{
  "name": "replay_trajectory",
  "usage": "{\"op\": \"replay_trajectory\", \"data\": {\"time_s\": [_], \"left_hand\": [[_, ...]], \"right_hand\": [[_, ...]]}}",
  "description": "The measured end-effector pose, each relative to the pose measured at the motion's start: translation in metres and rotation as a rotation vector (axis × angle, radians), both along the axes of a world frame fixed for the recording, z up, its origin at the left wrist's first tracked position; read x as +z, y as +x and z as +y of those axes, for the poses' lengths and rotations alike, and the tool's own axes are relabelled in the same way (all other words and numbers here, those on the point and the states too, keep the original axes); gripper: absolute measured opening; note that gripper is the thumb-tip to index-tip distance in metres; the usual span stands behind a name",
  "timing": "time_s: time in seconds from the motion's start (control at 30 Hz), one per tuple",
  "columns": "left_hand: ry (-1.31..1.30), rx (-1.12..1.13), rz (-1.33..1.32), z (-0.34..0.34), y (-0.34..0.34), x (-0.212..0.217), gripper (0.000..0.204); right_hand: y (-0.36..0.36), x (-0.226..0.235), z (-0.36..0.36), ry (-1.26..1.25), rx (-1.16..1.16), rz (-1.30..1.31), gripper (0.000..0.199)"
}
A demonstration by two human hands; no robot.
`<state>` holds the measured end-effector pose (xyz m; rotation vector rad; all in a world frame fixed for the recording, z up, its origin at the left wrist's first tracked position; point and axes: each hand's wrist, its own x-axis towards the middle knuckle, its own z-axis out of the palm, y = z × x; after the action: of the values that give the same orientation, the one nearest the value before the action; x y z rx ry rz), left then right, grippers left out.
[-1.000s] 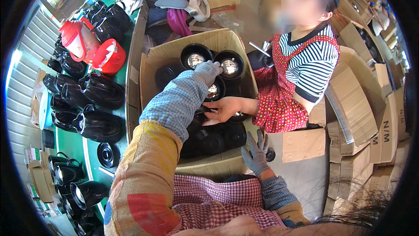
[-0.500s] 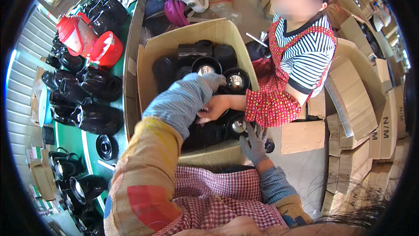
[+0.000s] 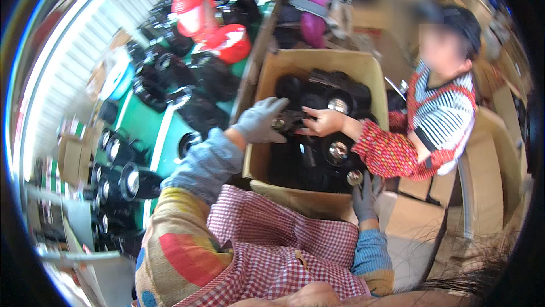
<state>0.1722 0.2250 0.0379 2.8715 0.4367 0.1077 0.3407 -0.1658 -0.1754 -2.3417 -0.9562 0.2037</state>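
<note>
My left hand (image 3: 258,120), in a grey glove, is over the left part of a cardboard box (image 3: 292,192). Its fingers and thumb curve around a small black piece with a shiny round centre (image 3: 278,123); blur hides its exact kind. A co-worker's bare hand (image 3: 321,120) reaches in from the right, close against that piece. My right hand (image 3: 366,198), also gloved, lies at the box's near right corner with fingers apart, beside a black item with a round metallic end (image 3: 355,178). Several glossy black pots or vessels, one with a shiny round centre (image 3: 338,151), fill the box.
A co-worker in a striped shirt (image 3: 445,119) is at the right of the box. Several black vessels (image 3: 196,105) and a red plastic container (image 3: 227,43) stand on a green surface (image 3: 149,131) at the left. Flattened cardboard (image 3: 414,216) lies at the right.
My view has swung left, so the box appears farther right. My left hand has moved from the box's middle to its left side. The co-worker's hand now sits beside it, no longer under my forearm.
</note>
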Motion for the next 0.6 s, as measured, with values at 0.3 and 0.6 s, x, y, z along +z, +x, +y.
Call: {"op": "replay_trajectory", "data": {"time_s": [0.3,0.6], "left_hand": [[0.044,0.092,0.077,-0.049,-0.084,0.120,0.097],[-0.231,0.563,-0.681,0.063,-0.339,0.247,0.090]], "right_hand": [[-0.015,0.059,0.001,-0.561,-0.024,-0.015,0.055],[-0.137,0.190,0.237,0.227,0.704,0.056,0.059]]}}
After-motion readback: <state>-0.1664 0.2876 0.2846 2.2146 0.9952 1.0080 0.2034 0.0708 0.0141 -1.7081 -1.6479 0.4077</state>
